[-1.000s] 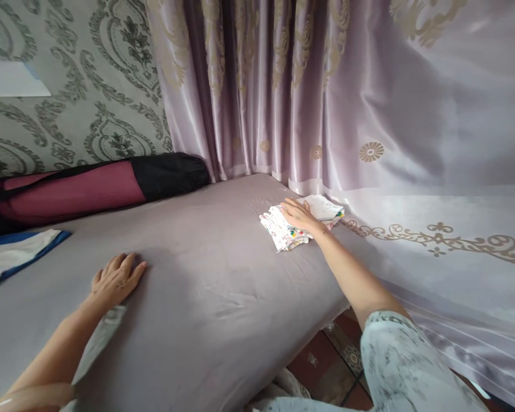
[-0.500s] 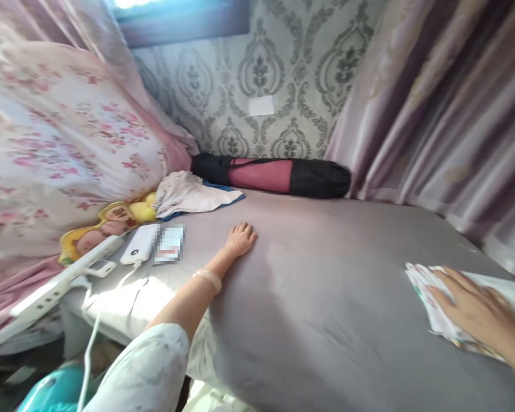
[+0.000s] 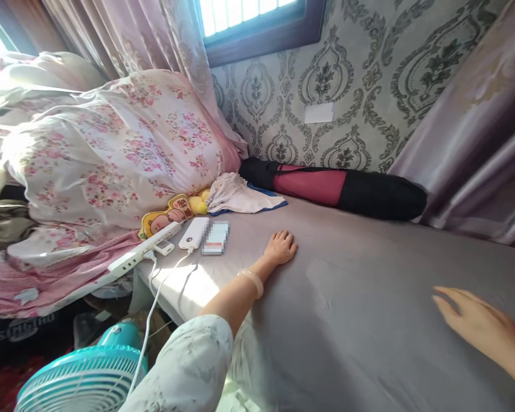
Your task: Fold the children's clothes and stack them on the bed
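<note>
My left hand (image 3: 280,248) rests on the grey sheet (image 3: 339,274) of the bed, fingers laid out and a pale bangle (image 3: 252,282) on the wrist. It holds nothing. Off to the right, my right hand (image 3: 476,320) hangs over the sheet with thumb and fingers apart and nothing visible in it. Whether it touches the sheet I cannot tell. Left of my left hand lie a flat item with a blurred-out face (image 3: 215,238) and a white power bank (image 3: 194,233) with a cable plugged in.
A white power strip (image 3: 143,250) crosses the bed's left edge beside a yellow plush toy (image 3: 167,217). Crumpled white cloth (image 3: 236,194) and a long black-and-red bag (image 3: 311,186) lie along the wall. A turquoise fan (image 3: 86,372) stands at lower left, its cable area crossed by a white cord.
The view has swung left. My right hand has come off the folded white patterned cloth, which is out of view now. My left hand stays on the sheet.
</note>
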{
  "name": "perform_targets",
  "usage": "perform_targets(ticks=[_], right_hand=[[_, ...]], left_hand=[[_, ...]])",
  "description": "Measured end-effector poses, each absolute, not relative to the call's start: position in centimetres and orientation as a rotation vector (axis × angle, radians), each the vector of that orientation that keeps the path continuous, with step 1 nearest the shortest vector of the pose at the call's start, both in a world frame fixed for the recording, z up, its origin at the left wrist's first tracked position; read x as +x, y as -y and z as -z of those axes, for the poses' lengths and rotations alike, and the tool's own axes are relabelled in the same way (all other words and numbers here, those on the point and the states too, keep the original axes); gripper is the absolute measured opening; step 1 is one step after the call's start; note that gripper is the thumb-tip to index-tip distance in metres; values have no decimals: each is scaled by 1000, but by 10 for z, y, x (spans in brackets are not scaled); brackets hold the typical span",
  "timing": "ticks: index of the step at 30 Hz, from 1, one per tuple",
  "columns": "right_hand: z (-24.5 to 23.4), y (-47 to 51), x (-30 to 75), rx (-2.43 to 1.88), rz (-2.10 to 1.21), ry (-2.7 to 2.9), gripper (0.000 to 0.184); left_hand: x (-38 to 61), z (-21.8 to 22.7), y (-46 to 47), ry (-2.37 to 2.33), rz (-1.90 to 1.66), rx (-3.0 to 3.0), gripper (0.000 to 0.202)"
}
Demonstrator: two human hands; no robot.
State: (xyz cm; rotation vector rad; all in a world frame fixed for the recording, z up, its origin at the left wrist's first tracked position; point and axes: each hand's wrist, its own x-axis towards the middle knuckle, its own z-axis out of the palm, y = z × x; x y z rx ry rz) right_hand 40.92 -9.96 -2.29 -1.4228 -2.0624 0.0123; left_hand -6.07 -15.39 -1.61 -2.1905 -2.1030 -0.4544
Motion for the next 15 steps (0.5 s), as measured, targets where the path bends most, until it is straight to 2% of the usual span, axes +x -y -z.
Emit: perform_targets(ticks=[2,8,15], right_hand=[[18,100,354,-1515,-84,2223,19],[-2,116,210,-1565,-78,2359,25],[1,119,135,-1616,-62,2485,28]], left_hand=[[-62,17,154,2099,474,-2193,43],[-63,15,154,2121,486,-2221,46],[-64,14,153,2133,459,-2216,47]])
